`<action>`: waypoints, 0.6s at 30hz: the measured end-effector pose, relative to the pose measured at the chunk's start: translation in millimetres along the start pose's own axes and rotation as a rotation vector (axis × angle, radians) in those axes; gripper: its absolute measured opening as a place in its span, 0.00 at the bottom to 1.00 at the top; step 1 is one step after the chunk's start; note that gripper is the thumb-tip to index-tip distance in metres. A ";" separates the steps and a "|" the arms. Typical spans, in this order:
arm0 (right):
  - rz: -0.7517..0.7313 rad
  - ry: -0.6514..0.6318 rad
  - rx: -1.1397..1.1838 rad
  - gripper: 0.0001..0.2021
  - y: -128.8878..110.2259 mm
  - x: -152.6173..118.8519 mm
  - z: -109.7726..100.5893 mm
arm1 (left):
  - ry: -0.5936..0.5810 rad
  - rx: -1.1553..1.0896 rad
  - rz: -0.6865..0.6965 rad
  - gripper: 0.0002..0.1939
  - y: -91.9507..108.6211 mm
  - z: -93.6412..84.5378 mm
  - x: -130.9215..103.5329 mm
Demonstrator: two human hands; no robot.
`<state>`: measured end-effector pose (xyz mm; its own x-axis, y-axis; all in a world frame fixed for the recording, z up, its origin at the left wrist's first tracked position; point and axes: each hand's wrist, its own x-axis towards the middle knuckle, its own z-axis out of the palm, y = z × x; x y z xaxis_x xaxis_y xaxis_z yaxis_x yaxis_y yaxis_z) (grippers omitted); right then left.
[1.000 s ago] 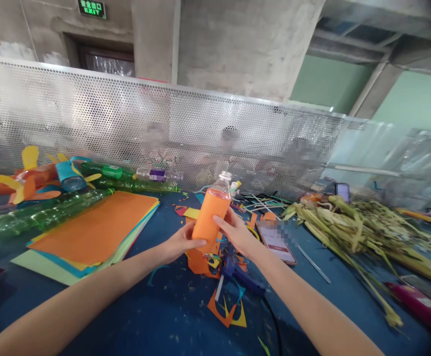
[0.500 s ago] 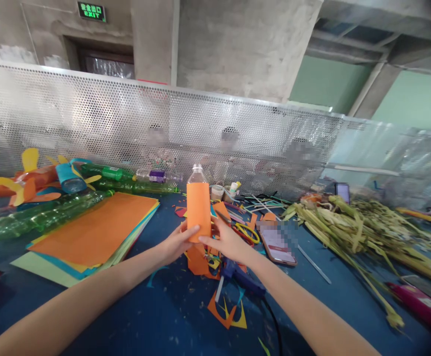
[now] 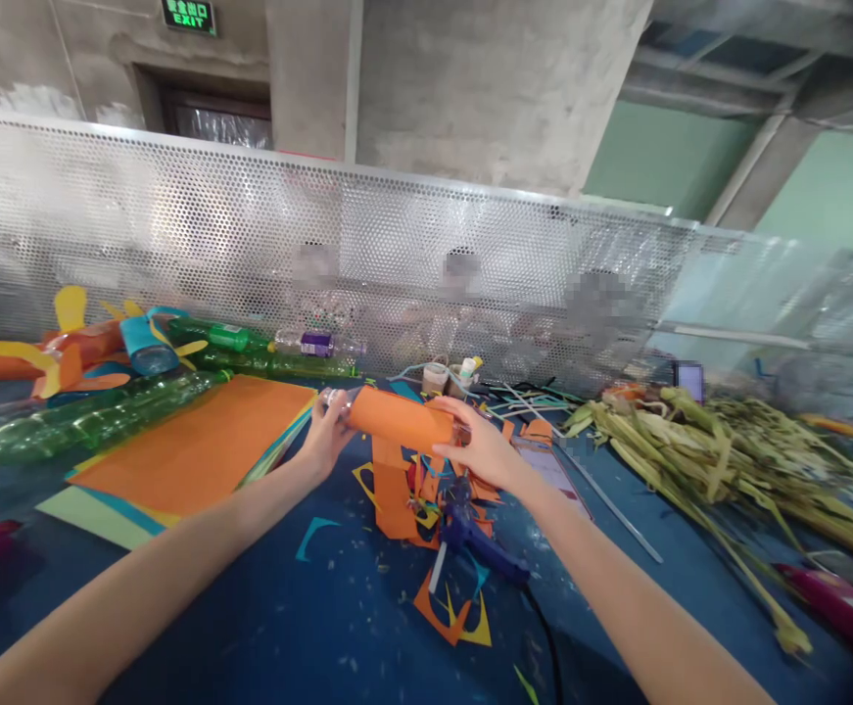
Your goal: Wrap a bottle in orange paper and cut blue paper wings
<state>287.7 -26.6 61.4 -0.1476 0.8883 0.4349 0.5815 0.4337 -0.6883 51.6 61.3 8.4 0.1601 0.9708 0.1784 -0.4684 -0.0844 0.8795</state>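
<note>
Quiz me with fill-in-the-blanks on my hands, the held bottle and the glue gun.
The held bottle has a paper wrap coloured ____.
The left hand and right hand make ____ hands on it.
The glue gun below is coloured ____.
The dry husks lie to the ____ of the glue gun.
Missing words: orange; two; blue; right.

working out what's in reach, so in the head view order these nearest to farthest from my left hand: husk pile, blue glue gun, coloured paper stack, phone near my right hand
From the left hand:
1. coloured paper stack, just left
2. blue glue gun, right, nearer you
3. phone, farther right
4. husk pile, far right
</note>
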 end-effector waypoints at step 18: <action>-0.153 0.005 -0.134 0.28 7.4 0.5 1.8 | -0.417 1.276 0.695 0.33 35.8 -7.2 0.6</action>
<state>290.5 -22.7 55.5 -0.2383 0.8129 0.5314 0.6543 0.5388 -0.5307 28.7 60.5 36.8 0.5611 0.5443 0.6237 0.4588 -0.8316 0.3129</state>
